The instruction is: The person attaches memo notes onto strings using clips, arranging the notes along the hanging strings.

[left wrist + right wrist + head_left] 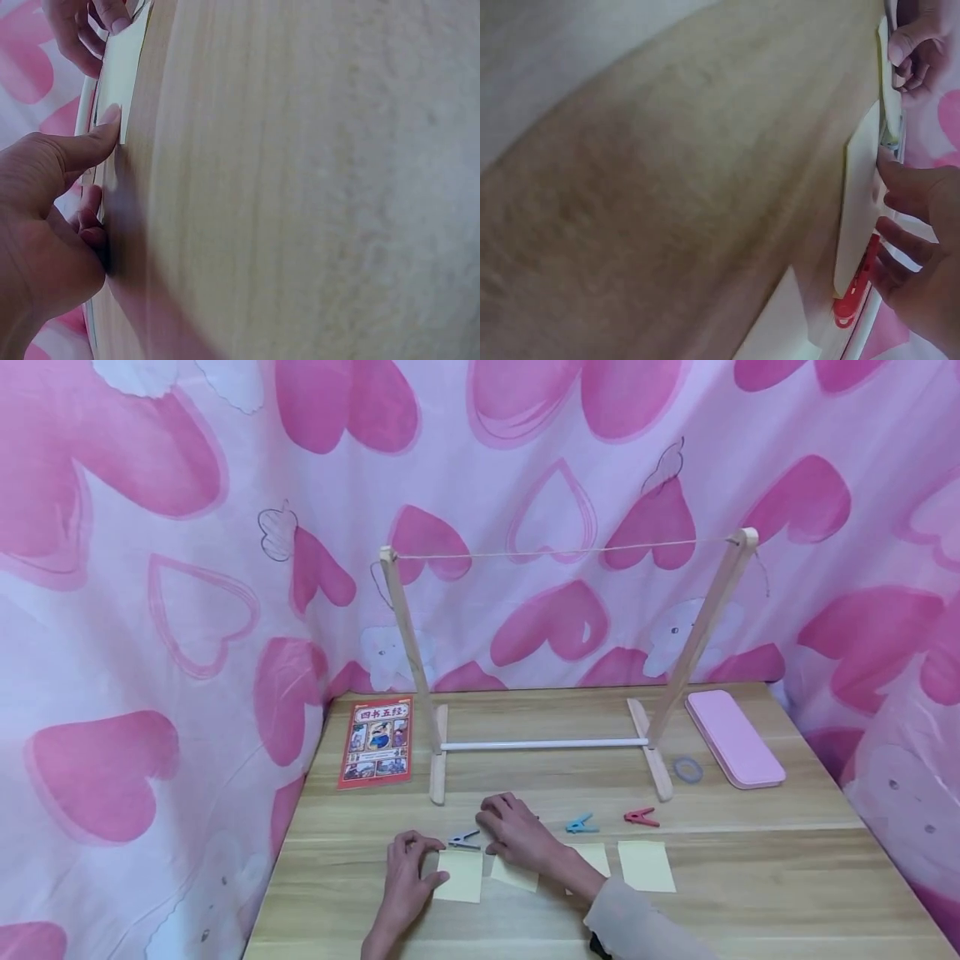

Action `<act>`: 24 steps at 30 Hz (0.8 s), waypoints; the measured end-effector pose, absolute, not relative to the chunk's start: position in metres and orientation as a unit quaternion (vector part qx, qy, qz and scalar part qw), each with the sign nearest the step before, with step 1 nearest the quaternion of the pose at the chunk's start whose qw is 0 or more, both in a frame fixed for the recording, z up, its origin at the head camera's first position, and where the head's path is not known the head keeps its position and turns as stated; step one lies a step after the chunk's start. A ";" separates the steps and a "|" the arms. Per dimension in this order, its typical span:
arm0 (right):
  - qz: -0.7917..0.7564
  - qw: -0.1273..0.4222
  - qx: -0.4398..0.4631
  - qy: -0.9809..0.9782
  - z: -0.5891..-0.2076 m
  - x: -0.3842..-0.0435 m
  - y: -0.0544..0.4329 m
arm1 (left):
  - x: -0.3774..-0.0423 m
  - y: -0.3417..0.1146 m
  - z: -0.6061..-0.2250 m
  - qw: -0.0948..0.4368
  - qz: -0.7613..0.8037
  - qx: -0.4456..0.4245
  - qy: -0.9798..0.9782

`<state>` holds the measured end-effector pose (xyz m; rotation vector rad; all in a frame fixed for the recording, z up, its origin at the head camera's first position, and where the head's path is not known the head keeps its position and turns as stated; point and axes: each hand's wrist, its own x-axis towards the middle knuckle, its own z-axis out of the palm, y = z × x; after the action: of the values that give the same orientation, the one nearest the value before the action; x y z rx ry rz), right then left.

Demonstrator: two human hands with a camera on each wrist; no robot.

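My left hand (408, 878) lies at the left side of a pale yellow sticky note (460, 877). Its thumb touches the note's edge, and the index finger reaches the top corner beside a grey clothespin (464, 840). My right hand (522, 835) reaches across just above a second sticky note (515, 873), thumb by that note's top left, fingers loosely bent. In the right wrist view a red clothespin (855, 292) lies between this note (861, 195) and the fingers. The right hand and forearm partly cover the second note and a third one (591, 860).
A teal clothespin (581, 824) and a red one lie right of the hands, above a fourth note (647, 866). Behind stands a wooden frame (703, 639) with a string (562, 552) across its top. A red booklet (377, 742), pink case (735, 739) and purplish ring (687, 769) flank it.
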<state>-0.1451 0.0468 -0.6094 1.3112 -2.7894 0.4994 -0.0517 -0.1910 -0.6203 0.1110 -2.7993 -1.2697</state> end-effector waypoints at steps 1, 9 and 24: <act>0.159 0.010 0.422 -0.893 -0.610 -0.145 0.047 | -0.051 -0.191 -0.621 0.034 -0.413 0.035 -0.909; 0.161 0.032 0.432 -0.887 -0.614 -0.144 0.045 | -0.049 -0.191 -0.619 0.022 -0.419 0.043 -0.907; 0.182 0.050 0.416 -0.890 -0.618 -0.141 0.044 | -0.042 -0.192 -0.640 0.132 -0.432 0.019 -0.892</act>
<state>-0.1406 0.0437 -0.6184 1.2671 -2.7099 0.5549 -0.0423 -0.1918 -0.6397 0.0566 -2.5890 -1.2548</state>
